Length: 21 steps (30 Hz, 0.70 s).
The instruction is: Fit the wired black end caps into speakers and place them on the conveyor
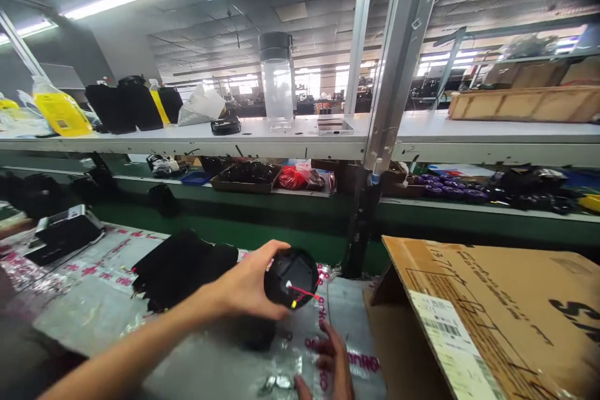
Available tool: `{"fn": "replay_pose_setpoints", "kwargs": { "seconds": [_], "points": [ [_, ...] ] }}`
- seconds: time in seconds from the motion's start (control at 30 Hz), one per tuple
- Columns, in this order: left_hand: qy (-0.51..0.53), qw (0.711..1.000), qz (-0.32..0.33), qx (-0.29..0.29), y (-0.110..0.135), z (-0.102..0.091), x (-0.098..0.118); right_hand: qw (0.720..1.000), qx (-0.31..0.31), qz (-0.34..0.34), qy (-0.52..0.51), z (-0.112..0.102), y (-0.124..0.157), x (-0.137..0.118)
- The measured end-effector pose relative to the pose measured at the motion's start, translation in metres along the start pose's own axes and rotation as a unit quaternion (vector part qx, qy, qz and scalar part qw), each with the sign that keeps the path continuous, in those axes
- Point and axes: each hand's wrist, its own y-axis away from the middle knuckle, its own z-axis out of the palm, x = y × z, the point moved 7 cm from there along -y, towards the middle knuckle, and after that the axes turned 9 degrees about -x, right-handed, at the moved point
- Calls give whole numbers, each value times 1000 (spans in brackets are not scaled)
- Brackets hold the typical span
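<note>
1. Right hand (330, 362): fingers loosely spread, grasping nothing, just above the printed plastic sheeting (225, 362).
2. Left hand (244, 281): grasping a round black housing (287, 278) with a red wire (304, 292), above the sheeting.
3. Cardboard carton (487, 319): right of both hands.
4. White shelf (197, 147): farthest; supports a clear cylindrical container (276, 90).

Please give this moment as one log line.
left hand: holds round black part with red wire | right hand: near pink-printed plastic sheet | beside: cardboard box
</note>
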Motion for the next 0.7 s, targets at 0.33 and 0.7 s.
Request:
{"fn": "replay_pose_setpoints", "kwargs": {
  "seconds": [0.33,0.7],
  "points": [
    [305,948,-65,68,62,142,-25,984,-169,63,-6,-12,-15,-24],
    [304,946,-46,-102,15,88,-45,959,-241,133,64,-17,-16,-49]
  ]
}}
